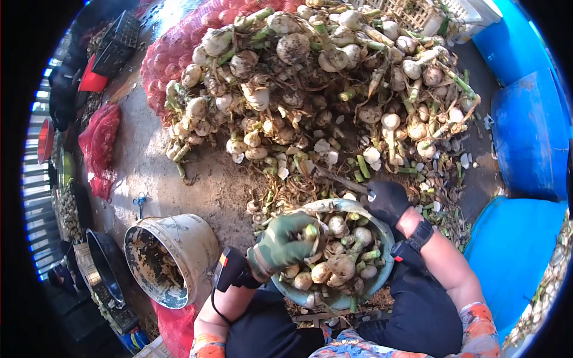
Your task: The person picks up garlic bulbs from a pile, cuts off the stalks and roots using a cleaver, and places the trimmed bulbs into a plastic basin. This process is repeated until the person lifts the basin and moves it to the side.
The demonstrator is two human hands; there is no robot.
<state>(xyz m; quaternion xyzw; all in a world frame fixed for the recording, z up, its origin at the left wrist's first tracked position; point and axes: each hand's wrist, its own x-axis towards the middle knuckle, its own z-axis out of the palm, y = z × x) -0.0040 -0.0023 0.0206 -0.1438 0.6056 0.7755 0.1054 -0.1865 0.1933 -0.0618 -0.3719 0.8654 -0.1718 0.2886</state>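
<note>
Your left hand (280,243), in a green glove, is closed around an onion (311,231) over the bowl (382,271) at lower centre. Your right hand (387,200), in a black glove, grips the bowl's far rim; the onion pile (310,89) lies just beyond it, toward the top.

Dusty grey concrete floor (140,158) carries big heap of dirt-caked white onions with green stalks (322,89); red mesh onion sacks (98,140) left; dirty white plastic bucket (173,256) tipped sideways; peel scraps (286,185) scattered.
</note>
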